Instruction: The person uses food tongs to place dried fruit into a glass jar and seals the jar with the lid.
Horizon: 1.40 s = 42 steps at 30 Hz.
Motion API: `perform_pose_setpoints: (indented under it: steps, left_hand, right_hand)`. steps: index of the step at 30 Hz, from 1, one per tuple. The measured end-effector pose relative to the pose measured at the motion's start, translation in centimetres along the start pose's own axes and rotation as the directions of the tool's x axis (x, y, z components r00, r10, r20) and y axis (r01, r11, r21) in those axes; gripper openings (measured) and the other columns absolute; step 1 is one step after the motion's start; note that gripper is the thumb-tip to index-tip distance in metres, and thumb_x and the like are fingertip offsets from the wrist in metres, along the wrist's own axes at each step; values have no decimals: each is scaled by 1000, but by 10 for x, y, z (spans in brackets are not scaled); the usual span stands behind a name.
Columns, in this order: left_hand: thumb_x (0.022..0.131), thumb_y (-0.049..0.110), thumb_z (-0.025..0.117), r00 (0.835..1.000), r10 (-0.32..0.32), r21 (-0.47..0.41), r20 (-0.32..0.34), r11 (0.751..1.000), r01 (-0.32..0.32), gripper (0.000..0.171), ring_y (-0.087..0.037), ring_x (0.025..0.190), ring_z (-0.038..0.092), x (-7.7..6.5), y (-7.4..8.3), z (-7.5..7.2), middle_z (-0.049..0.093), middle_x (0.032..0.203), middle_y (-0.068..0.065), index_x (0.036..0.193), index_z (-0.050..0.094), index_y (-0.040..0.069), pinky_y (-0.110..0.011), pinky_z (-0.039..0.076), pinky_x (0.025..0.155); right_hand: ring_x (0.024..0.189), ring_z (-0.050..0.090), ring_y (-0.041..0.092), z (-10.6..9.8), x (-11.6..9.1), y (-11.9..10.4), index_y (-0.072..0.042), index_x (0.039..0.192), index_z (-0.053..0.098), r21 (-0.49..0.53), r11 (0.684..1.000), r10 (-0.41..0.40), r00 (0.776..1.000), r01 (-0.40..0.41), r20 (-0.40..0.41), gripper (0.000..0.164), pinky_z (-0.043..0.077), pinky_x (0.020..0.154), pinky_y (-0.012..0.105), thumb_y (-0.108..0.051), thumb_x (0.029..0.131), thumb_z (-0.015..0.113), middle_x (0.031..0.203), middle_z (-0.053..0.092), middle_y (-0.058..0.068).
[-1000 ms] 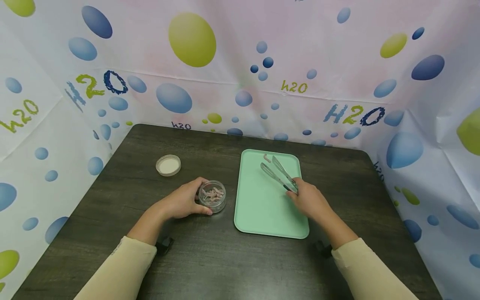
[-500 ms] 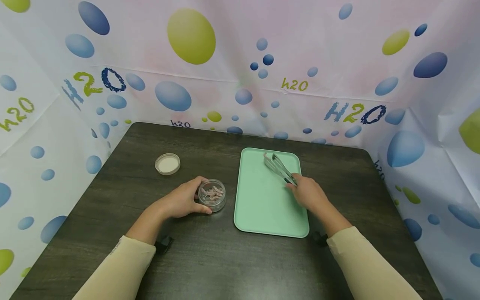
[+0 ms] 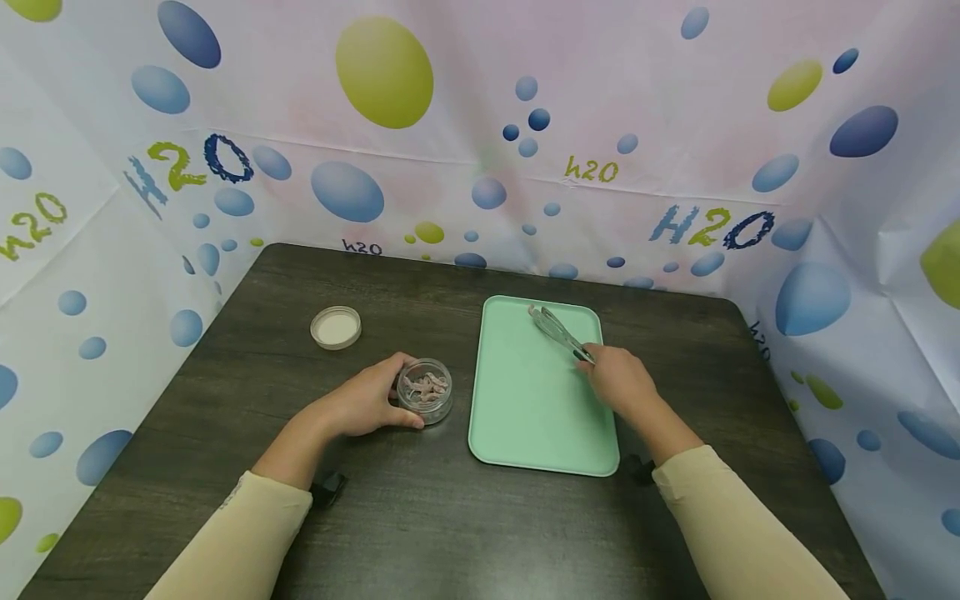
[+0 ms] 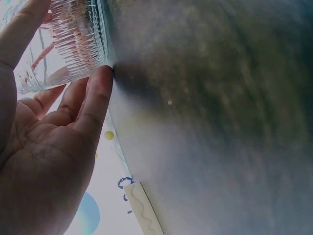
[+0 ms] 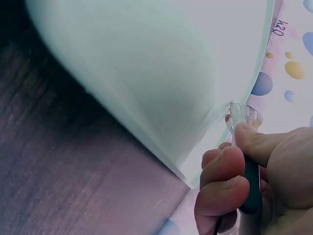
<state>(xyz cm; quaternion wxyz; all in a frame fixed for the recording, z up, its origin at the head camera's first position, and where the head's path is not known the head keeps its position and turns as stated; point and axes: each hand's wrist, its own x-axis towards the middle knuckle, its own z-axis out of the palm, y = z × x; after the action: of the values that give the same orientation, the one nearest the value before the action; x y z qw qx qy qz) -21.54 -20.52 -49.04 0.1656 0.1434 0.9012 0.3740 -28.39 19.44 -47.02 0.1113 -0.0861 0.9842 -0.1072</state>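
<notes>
In the head view, my left hand point(image 3: 366, 398) grips a small open glass jar point(image 3: 426, 412) on the table, thumb and fingers round its side. Several pinkish, thin, twisted pieces point(image 3: 426, 386) lie inside; the left wrist view shows the ribbed jar wall point(image 4: 80, 44) close up. My right hand point(image 3: 621, 383) squeezes metal tongs point(image 3: 558, 330) with dark grips over the far part of a mint-green tray point(image 3: 536, 417). The tong tips are together, right at a small pinkish piece point(image 3: 532, 309). In the right wrist view, thumb and curled fingers wrap the dark handle point(image 5: 252, 186).
A round lid point(image 3: 336, 327), pale inside, lies behind and left of the jar. The dark wooden table point(image 3: 420, 508) ends at the back against a bubble-printed sheet point(image 3: 442, 83), which also hangs at both sides.
The tongs have gone from spread to squeezed together, and their tips have moved forward onto the small pinkish piece. My left hand and the jar have stayed in place.
</notes>
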Motion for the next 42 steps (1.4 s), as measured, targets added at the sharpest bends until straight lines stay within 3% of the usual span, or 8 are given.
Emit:
perform_pose_setpoints:
  steps: [11, 25, 34, 42]
  left_hand:
    - [84, 39, 96, 1000, 2, -5, -2, 1000, -2, 90, -32, 131, 69, 1, 1, 0, 64, 148, -11, 153, 47, 9, -53, 57, 111]
    - [85, 40, 95, 1000, 5, 12, 8, 1000, -5, 89, -33, 132, 68, 0, 1, -1, 63, 149, -13, 153, 46, 8, -54, 57, 111]
    - [88, 35, 94, 1000, -2, -27, 15, 1000, 2, 88, -37, 134, 68, -4, 0, -1, 62, 151, -14, 155, 44, 8, -53, 58, 112]
    - [87, 38, 94, 1000, -4, -5, 10, 1000, 4, 89, -36, 134, 67, -3, -1, -1, 62, 150, -14, 155, 44, 8, -54, 57, 111]
  right_hand:
    - [103, 76, 36, -3, -5, 1, -6, 149, 65, 17, 1000, 25, 998, -24, -50, 41, 60, 73, 44, -24, 113, 61, 137, 74, 23]
    - [88, 73, 29, 8, -10, 6, -9, 146, 67, 53, 997, 69, 993, -65, -91, 37, 57, 65, 40, -24, 113, 61, 131, 76, 22]
    - [83, 73, 28, 5, -16, 10, -9, 147, 66, 57, 998, 30, 992, -23, -125, 37, 56, 64, 39, -24, 113, 60, 128, 77, 23]
    - [70, 68, 24, 3, -28, 9, -6, 145, 68, 80, 996, -16, 984, 31, -180, 36, 51, 56, 35, -21, 112, 62, 123, 78, 24]
